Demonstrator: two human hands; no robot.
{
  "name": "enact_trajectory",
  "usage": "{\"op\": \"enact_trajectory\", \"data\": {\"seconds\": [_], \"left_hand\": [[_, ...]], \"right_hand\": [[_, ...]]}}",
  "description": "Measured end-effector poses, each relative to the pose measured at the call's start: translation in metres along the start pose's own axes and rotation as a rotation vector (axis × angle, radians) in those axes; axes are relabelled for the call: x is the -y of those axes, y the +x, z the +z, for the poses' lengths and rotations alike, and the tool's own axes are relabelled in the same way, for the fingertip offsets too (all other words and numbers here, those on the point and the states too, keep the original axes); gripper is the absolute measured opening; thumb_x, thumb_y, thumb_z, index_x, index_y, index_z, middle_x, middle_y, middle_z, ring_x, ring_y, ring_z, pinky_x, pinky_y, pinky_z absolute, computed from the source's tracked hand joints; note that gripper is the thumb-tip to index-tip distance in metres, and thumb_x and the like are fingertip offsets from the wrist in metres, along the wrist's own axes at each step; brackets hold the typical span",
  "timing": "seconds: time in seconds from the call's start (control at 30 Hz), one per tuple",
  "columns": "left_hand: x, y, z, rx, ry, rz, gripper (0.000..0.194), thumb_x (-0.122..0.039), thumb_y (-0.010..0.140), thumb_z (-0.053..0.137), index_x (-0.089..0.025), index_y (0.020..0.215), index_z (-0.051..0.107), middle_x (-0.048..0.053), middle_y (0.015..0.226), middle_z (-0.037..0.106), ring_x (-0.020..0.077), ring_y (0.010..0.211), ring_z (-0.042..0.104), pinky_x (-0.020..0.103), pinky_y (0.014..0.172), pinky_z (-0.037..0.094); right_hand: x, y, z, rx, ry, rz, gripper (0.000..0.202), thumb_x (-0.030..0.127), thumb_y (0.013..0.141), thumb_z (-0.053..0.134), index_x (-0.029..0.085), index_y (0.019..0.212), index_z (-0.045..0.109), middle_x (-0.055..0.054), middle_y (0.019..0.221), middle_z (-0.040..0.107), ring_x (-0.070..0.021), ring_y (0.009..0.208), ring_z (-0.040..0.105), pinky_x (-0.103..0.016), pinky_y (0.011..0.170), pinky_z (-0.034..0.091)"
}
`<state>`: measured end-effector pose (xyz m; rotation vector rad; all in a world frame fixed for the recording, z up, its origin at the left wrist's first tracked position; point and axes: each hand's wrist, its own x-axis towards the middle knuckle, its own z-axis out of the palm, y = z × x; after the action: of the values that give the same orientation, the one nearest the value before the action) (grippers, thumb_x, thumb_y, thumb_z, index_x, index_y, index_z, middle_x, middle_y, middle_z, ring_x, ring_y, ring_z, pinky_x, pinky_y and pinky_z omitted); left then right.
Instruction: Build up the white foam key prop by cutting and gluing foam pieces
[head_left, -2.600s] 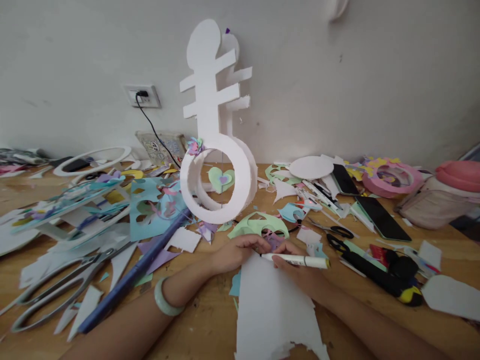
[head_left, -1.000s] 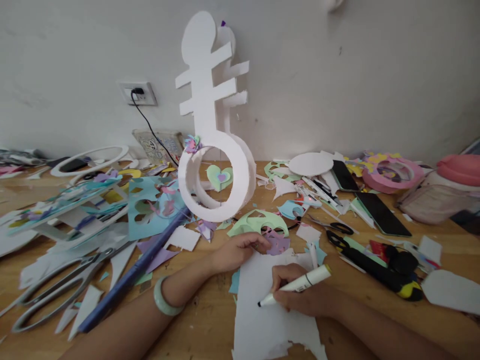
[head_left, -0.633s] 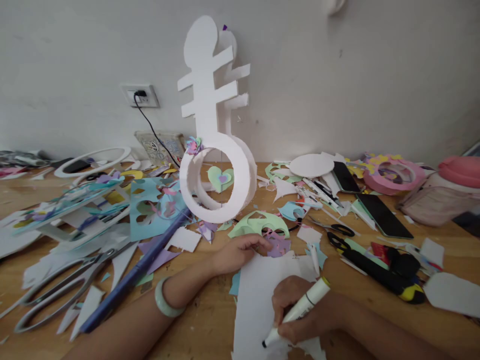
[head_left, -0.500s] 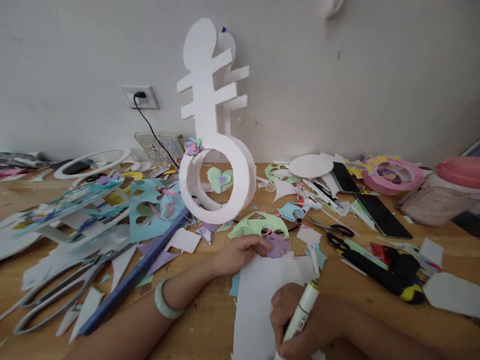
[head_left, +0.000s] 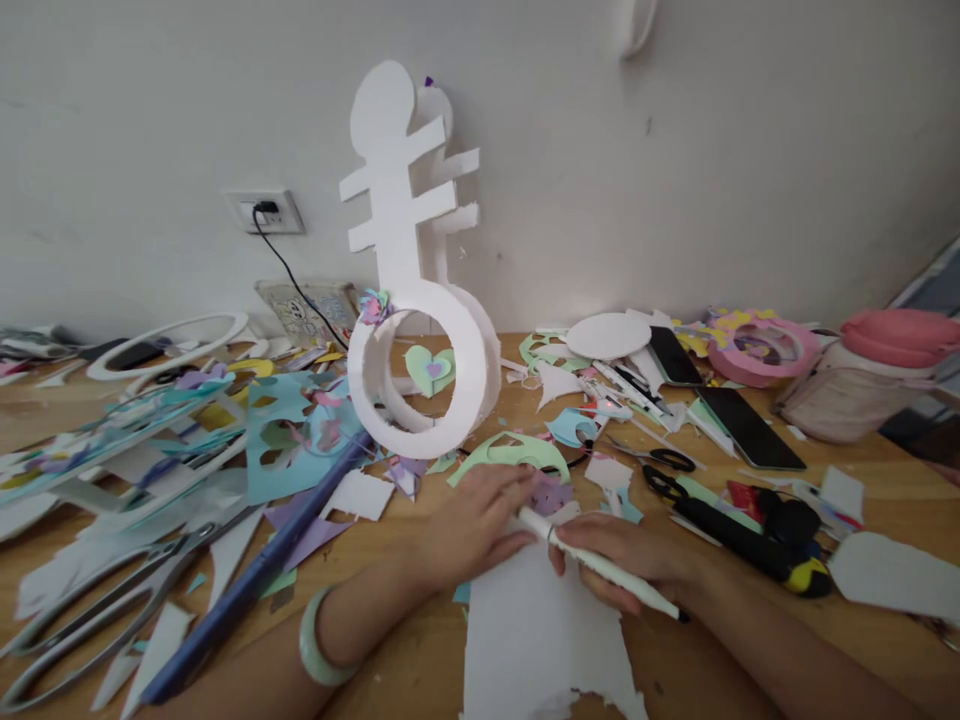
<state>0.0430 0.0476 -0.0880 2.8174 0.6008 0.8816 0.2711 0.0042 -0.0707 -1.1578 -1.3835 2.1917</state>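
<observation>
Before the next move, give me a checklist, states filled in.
1. Marker gripped: ok, right hand has it.
2. Dark tip over the white sheet: not ok, it points toward the near right, beyond the sheet's side edge.
3. Sheet's near edge intact: not ok, ragged.
4. Left hand pressing the sheet down: cannot tell, it is at the marker's far end.
5. Big grey scissors off the sheet: ok, well left.
</observation>
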Motion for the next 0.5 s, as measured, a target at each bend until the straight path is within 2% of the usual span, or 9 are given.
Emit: {"op": "enact_trajectory", "data": {"seconds": [0.1, 0.17, 0.27, 0.33, 0.43, 0.5], "left_hand": [[-0.010, 0.001, 0.001, 0.123, 0.141, 0.283, 0.035, -0.026, 0.102, 0.041, -0.009, 0.132, 0.048, 0.017, 0.113, 0.070, 0.0268, 0.111, 0.061, 0.039, 0.096, 0.043], [-0.016, 0.001, 0.004, 0.152, 0.186, 0.370, 0.028, -0.018, 0.102, 0.037, -0.007, 0.119, 0.055, 0.013, 0.095, 0.073, 0.0234, 0.091, 0.066, 0.036, 0.083, 0.045], [-0.023, 0.000, 0.008, 0.208, 0.215, 0.345, 0.030, -0.027, 0.104, 0.033, -0.013, 0.096, 0.059, 0.004, 0.068, 0.066, 0.0172, 0.059, 0.058, 0.031, 0.056, 0.039], [-0.026, 0.000, 0.009, 0.251, 0.208, 0.306, 0.037, -0.035, 0.105, 0.029, -0.017, 0.088, 0.057, 0.001, 0.061, 0.062, 0.0149, 0.049, 0.053, 0.030, 0.049, 0.033], [-0.028, 0.000, 0.008, 0.268, 0.147, 0.276, 0.041, -0.036, 0.105, 0.024, -0.018, 0.092, 0.057, -0.001, 0.057, 0.062, 0.0145, 0.044, 0.052, 0.030, 0.045, 0.031], [-0.029, -0.001, 0.007, 0.257, 0.081, 0.246, 0.041, -0.035, 0.105, 0.021, -0.018, 0.099, 0.058, -0.001, 0.057, 0.062, 0.0148, 0.045, 0.054, 0.029, 0.046, 0.033]], "right_hand": [[0.001, -0.002, 0.007, 0.116, -0.048, 0.065, 0.046, 0.067, 0.080, 0.054, 0.021, 0.076, 0.060, 0.010, 0.031, 0.044, -0.0086, 0.025, 0.030, -0.021, 0.029, 0.019], [0.003, -0.005, 0.011, 0.153, -0.053, 0.069, 0.044, 0.065, 0.081, 0.055, 0.021, 0.073, 0.060, 0.010, 0.030, 0.043, -0.0081, 0.024, 0.028, -0.021, 0.029, 0.017], [0.004, -0.007, 0.013, 0.178, -0.067, 0.079, 0.042, 0.062, 0.082, 0.056, 0.021, 0.069, 0.059, 0.010, 0.030, 0.042, -0.0076, 0.025, 0.027, -0.021, 0.030, 0.018], [0.003, -0.007, 0.011, 0.189, -0.078, 0.096, 0.043, 0.061, 0.082, 0.058, 0.021, 0.067, 0.058, 0.010, 0.030, 0.042, -0.0077, 0.026, 0.027, -0.021, 0.030, 0.016], [0.000, -0.007, 0.006, 0.227, -0.115, 0.160, 0.045, 0.064, 0.078, 0.062, 0.021, 0.066, 0.058, 0.008, 0.032, 0.044, -0.0090, 0.026, 0.030, -0.022, 0.028, 0.017], [0.000, -0.009, 0.005, 0.207, -0.154, 0.182, 0.048, 0.067, 0.076, 0.063, 0.021, 0.067, 0.058, 0.007, 0.033, 0.046, -0.0095, 0.027, 0.031, -0.022, 0.028, 0.019]]}}
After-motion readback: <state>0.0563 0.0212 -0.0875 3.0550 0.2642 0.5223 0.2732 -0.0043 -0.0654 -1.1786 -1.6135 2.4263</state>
